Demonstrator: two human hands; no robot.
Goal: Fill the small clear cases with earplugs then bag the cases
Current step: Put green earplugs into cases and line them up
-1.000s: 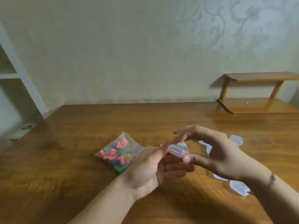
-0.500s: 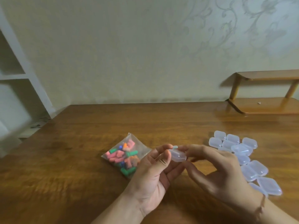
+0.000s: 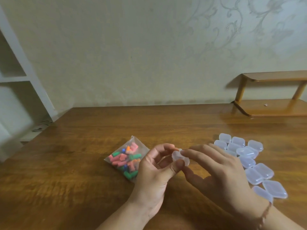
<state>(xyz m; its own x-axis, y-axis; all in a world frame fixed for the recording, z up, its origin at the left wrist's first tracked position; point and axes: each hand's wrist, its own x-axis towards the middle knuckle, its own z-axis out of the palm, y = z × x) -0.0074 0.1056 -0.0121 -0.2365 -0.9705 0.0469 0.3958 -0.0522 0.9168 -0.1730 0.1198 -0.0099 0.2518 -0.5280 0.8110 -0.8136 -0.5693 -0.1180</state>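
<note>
A small clear case [image 3: 179,157] is held above the wooden table [image 3: 74,163] between both hands. My left hand [image 3: 154,173] pinches it with thumb and curled fingers. My right hand [image 3: 216,173] pinches its right side with thumb and fingertips. Just left of my hands lies a clear plastic bag [image 3: 127,159] of pink, green, orange and blue earplugs. Several more clear cases [image 3: 245,156] lie in a loose cluster on the table behind and right of my right hand. I cannot tell whether the held case is open.
A low wooden two-tier shelf [image 3: 272,107] stands at the table's back right against the wall. White shelving [image 3: 15,77] rises past the table's left edge.
The view has shifted so the cluster of cases shows. My hands have drawn closer round the case, and my left thumb now presses its front edge.
</note>
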